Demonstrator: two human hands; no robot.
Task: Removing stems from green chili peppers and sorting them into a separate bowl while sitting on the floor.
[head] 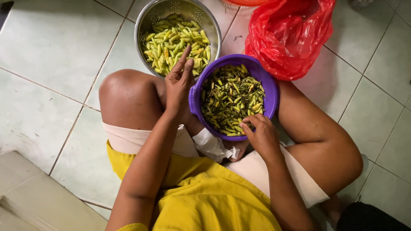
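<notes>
Landmark: purple bowl (270, 92), resting between the person's knees on the pale tiled floor (51, 55).

- Floor: pale green tiles with dark grout, all around the bowl.
- Red plastic bag (291, 36): up and right of the bowl, crumpled, touching or just overlapping its far rim.
- Steel colander (147, 21): up and left of the bowl, rims close or touching, can't tell which. Filled with clean pale green-yellow chillies (171, 40).
- Purple bowl itself: filled with mixed chillies and dark stems (231, 102), looks like the unsorted lot.
- White crumpled cloth or paper (214, 147): just below the bowl, in the lap.
- Left hand (180, 83): at the bowl's left rim, between bowl and colander. Fingers straight and together, index pointing up over the colander edge, palm side facing camera. Nothing visibly held; hand is not closed.
- Right hand (261, 132): at the bowl's near-right rim, fingertips curled down into the chillies, pinched together on a piece. Exact item in the pinch is hidden by the fingers.
</notes>
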